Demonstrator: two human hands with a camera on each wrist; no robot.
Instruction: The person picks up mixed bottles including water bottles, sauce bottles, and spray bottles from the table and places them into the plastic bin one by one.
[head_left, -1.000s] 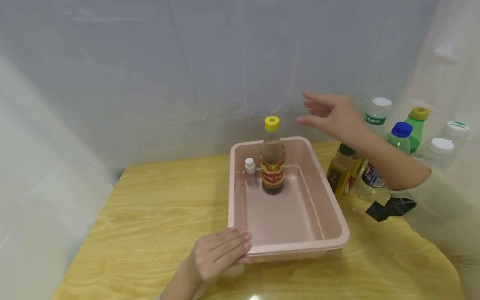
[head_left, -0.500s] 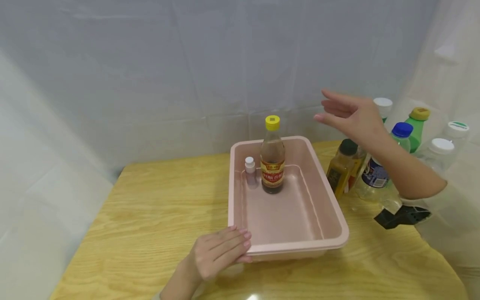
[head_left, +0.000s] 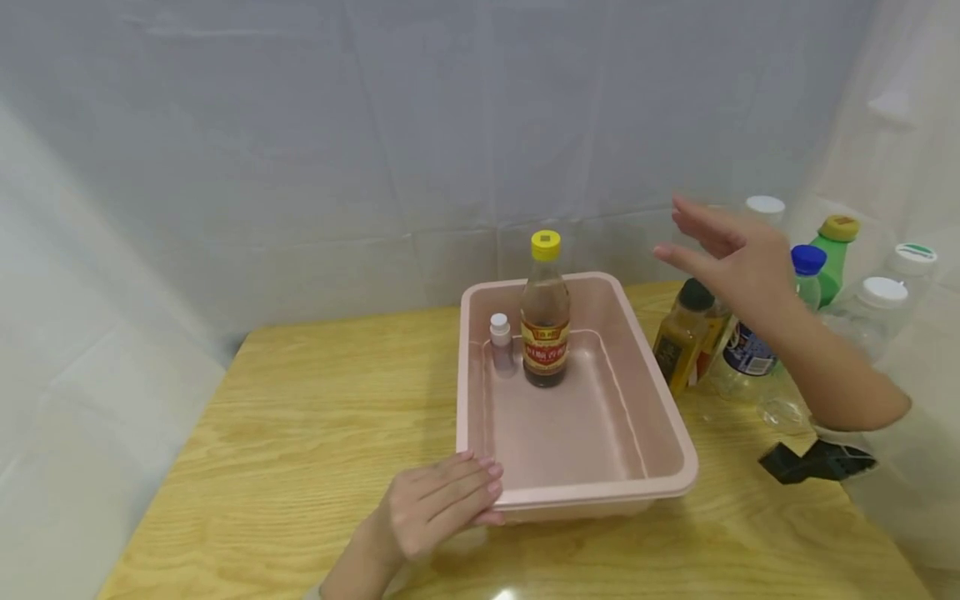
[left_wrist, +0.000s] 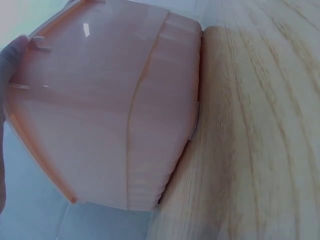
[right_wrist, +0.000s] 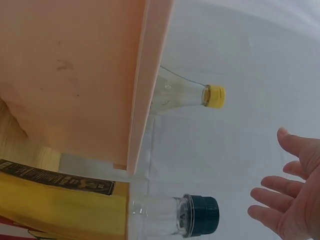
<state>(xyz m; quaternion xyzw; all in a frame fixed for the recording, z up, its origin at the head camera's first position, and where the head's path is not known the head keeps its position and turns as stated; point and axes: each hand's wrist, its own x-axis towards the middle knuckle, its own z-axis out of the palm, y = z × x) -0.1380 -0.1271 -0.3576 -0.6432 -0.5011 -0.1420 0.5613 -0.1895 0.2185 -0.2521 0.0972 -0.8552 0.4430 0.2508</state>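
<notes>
A pink plastic basin [head_left: 577, 492] stands on the wooden table. My left hand [head_left: 438, 508] holds its near left corner, fingers over the rim and thumb below; the left wrist view shows the basin's outer wall [left_wrist: 100, 100]. Inside the basin, a vinegar bottle [head_left: 545, 333] with a yellow cap and red label stands upright beside a small white-capped bottle [head_left: 502, 346]. My right hand [head_left: 750, 258] hovers with nothing in it, fingers and thumb spread apart, over a dark-green-capped bottle [head_left: 682, 337] right of the basin. In the right wrist view that bottle's cap [right_wrist: 202, 215] is near the fingers.
Several bottles crowd the table's right side: a blue-capped one [head_left: 807, 260], a green one [head_left: 834, 258] with a yellow cap, and clear white-capped ones [head_left: 883, 292]. A pale sheet [head_left: 300, 167] hangs behind the table [head_left: 322, 408].
My right hand has moved right and slightly down, from beside the vinegar bottle to above the bottles on the right. The left hand and basin have stayed in place.
</notes>
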